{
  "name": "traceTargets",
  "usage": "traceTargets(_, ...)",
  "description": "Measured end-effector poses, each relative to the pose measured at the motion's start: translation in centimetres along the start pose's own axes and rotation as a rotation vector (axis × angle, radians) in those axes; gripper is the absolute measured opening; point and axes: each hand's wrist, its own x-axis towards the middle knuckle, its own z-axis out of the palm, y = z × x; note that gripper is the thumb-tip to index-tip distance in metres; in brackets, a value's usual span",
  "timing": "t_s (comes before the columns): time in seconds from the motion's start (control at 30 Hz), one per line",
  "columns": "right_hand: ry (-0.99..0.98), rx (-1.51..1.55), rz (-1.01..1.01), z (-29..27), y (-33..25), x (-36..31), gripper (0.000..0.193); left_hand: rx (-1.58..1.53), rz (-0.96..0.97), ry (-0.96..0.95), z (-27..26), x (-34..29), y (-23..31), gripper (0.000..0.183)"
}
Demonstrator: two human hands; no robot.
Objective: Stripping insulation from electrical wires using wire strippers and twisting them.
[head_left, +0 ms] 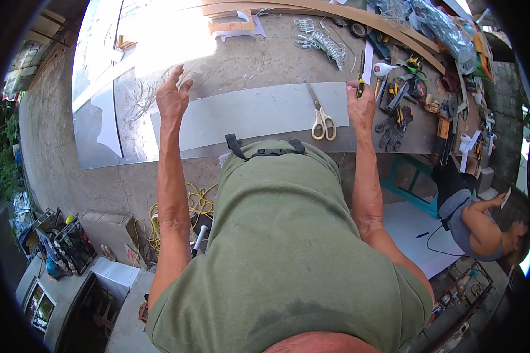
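Grey sheet strip [247, 117] lies flat along the workbench [265, 53] near edge, 12 o'clock from the person's chest; left hand [172, 97] spread open, pressing its 9 o'clock end, right hand [361, 107] closed around a black-and-yellow utility knife [360, 82] at its 3 o'clock end. Risk, as I judge it: strip slides or knife skids toward the scissors [320, 115] if that single palm slips. Containers: dark tool crates [70, 241] at 8 o'clock hold mixed small items, too small to tell.

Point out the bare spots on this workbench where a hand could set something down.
Free: the grey sheet between the left hand and the scissors, and the bench above it. Crowded: the tool pile beyond the right hand.
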Motion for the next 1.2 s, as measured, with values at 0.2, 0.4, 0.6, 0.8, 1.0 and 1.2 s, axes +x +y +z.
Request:
traceTargets(0.2,0.126,-0.412,-0.072,2.3,5.0,3.7,0.024,0.049,0.238,0.098,1.7,-3.9,2.8,0.034)
traceTargets(0.4,0.191,-0.681,-0.138,4.4,5.2,6.1,0.028,-0.347,0.004,-0.086,5.3,-10.5,4.7,0.016)
traceTargets(0.6,0.239,-0.836,-0.185,5.2,6.1,6.8,0.025,-0.449,-0.133,-0.166,6.0,-12.4,5.6,0.018)
traceTargets(0.8,0.237,-0.886,-0.261,5.2,5.9,7.3,0.024,-0.563,-0.226,-0.222,5.6,-12.4,5.9,0.019)
traceTargets(1.0,0.327,-0.780,-0.132,3.3,4.6,4.8,0.027,-0.703,-0.299,-0.336,3.5,-10.8,6.9,0.019)
traceTargets(1.2,-0.056,0.340,0.141,0.2,-3.4,-3.0,0.020,-0.682,-0.168,-0.565,1.6,-8.8,10.0,0.030)
